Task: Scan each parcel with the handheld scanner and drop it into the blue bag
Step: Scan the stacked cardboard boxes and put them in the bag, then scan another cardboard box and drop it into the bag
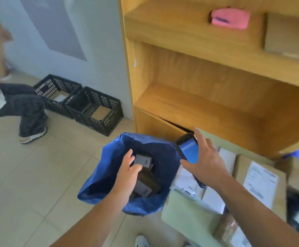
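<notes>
Blue-lit screen up, the handheld scanner (188, 150) sits in my right hand (205, 164), clamped between the thumb and the spread fingers. Its dark body runs on under the palm. My left hand (129, 170) is over the mouth of the blue bag (106, 173), fingers loosely extended and holding nothing. A labelled parcel (143, 160) lies just beyond the fingertips, inside the bag on top of other dark parcels.

The bag stands open on the tiled floor (38, 175), against the foot of the wooden shelf unit (198, 104). Cardboard boxes (260, 182) with white labels and a pale green mailer (186, 214) are piled just right of the bag. Two black crates (95, 107) sit by the wall at the floor's far edge, with another person's legs (26, 104) beside them. The frame is motion-blurred.
</notes>
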